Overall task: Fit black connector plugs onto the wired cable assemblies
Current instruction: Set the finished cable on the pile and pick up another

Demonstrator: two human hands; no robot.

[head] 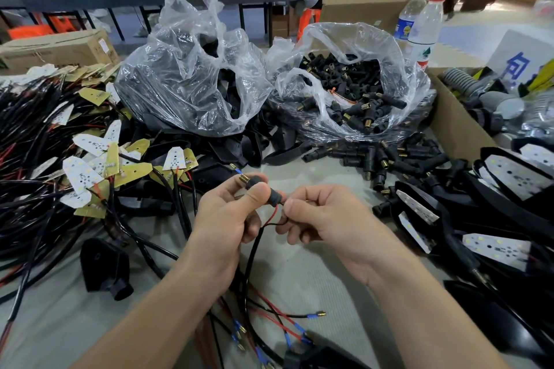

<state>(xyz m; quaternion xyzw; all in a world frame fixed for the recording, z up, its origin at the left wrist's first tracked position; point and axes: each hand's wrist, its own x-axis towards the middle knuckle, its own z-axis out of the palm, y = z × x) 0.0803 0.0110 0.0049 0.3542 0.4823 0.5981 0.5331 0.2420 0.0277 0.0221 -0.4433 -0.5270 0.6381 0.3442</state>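
Closest to us, at 6 o'clock, loose wire ends (311,315) lie on the grey cloth tabletop (323,272). They are thin red and black strands with blue sleeves and small brass bullet tips.

Both our forearms rise from the lower edge and meet at the middle. Our left hand (223,219) is curled, its thumb laid flat over a black connector plug (275,197) and pressing it against the forefinger. The plug is matte and tubular, and a ribbed brass tip pokes out toward 11 o'clock. Just at its 3 o'clock, our right hand (326,219) pinches the leads (271,217), one red and one black, between thumb and forefinger at the plug's tail, with the other fingers tucked under. The cable (251,255), glossy, black and round, hangs from there toward 6 o'clock.

At 8 o'clock sits a black moulded housing (105,266). At 9 o'clock a tangle of cable assemblies (81,174) carries white wedge-shaped LED boards and yellow ones. At 3 o'clock more housings (509,177) with white boards lie heaped. Toward 1 o'clock, loose plugs (389,159), brass-tipped, are scattered. Beyond them a crinkled clear plastic bag (386,48) is full of the same. At 11 o'clock a second clear bag (186,69) holds black parts. Farther off at 2 o'clock we see a cardboard box (455,123) and water bottles (425,27).
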